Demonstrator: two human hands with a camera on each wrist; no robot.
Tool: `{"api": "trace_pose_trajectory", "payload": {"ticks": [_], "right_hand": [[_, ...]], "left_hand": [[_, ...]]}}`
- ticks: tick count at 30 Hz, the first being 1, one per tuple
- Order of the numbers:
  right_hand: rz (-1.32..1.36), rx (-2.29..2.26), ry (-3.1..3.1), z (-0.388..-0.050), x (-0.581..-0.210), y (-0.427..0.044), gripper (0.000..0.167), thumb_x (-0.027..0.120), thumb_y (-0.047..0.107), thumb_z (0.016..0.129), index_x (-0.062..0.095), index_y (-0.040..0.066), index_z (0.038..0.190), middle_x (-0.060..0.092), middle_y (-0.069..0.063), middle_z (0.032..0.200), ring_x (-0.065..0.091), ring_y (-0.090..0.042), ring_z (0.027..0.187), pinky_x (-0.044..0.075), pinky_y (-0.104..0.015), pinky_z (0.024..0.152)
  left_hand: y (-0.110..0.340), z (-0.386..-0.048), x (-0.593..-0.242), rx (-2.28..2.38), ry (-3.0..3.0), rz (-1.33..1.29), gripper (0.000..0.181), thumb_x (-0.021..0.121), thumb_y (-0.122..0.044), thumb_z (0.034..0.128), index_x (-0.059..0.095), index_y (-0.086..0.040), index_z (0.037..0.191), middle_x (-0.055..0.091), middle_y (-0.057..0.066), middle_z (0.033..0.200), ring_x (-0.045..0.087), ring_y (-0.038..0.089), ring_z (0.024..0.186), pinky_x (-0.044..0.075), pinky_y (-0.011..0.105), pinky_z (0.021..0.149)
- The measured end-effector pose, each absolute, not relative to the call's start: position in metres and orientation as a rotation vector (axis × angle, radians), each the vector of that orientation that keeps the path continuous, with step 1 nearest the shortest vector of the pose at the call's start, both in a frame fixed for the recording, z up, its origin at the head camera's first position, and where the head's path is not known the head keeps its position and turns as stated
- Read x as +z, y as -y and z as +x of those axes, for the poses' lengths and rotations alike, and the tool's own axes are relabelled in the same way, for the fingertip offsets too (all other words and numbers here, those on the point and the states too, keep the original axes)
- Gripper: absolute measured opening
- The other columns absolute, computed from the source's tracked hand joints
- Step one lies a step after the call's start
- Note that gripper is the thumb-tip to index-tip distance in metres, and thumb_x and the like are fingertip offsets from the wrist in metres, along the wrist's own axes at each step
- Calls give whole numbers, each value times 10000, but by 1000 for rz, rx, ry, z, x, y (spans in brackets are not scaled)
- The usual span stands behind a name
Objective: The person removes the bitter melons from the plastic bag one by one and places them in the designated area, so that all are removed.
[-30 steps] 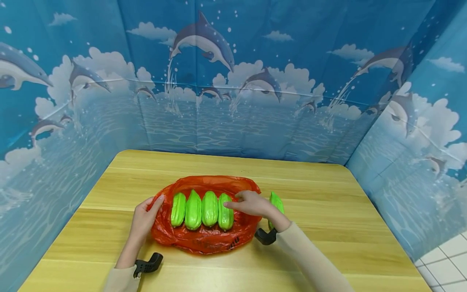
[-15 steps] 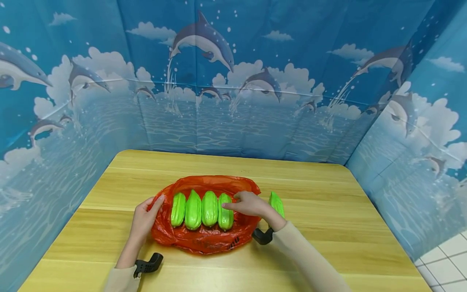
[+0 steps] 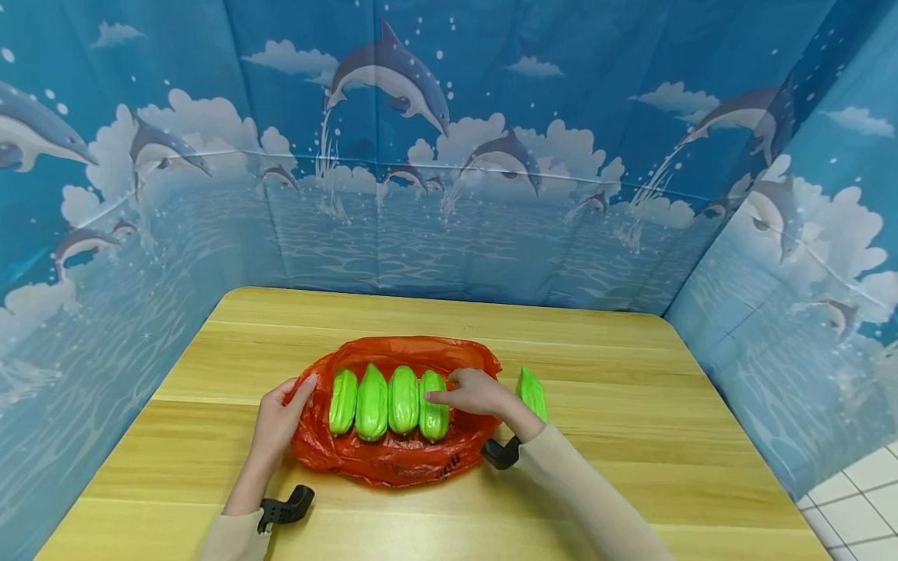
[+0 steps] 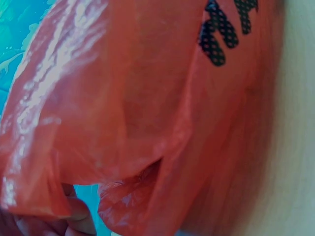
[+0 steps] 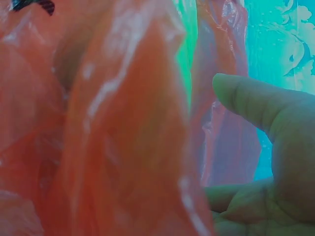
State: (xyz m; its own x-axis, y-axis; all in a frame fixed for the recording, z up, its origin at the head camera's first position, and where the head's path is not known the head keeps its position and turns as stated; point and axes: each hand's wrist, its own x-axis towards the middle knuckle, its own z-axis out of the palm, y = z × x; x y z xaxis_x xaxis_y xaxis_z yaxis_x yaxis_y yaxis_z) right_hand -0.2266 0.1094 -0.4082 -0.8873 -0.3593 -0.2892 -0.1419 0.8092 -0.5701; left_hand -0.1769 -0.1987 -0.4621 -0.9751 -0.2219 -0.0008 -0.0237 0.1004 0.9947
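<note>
A red plastic bag (image 3: 393,471) lies spread with its mouth open. Inside it, several green ridged fruits, like starfruit (image 3: 372,405), lie side by side. My left hand (image 3: 277,417) pinches the bag's left rim; in the left wrist view the film passes between thumb and fingers (image 4: 81,216). My right hand (image 3: 480,391) reaches over the bag's right part, thumb out toward the rightmost green fruit (image 3: 434,409). In the right wrist view its thumb (image 5: 246,96) is straight and apart from the fingers, which the film partly hides. Whether it touches the fruit I cannot tell.
Another green fruit (image 3: 532,393) lies on the wooden table (image 3: 631,436) to the right of the bag, partly behind my right forearm. A dolphin-print curtain (image 3: 449,218) surrounds the table's back and sides. Each wrist bears a black camera mount (image 3: 288,508).
My right hand and forearm have shifted slightly left, showing more of the fruit outside the bag. The left hand, the bag and the fruits in it stay in place.
</note>
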Motion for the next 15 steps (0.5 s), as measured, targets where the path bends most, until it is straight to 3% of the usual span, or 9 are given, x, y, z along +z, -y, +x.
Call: {"api": "trace_pose_trajectory", "payload": {"ticks": [15], "right_hand": [[-364,-755,-2600,-230,-415,-104,800,636,561,837,471,-43,1336,504,-194,1315,499,-343,1173,424,-472,922]], "left_hand": [[199,-176,-461,-2008,2212,250,482,609,-443,909,598,38,923,548,53,711,532,147,647,472,253,566]]}}
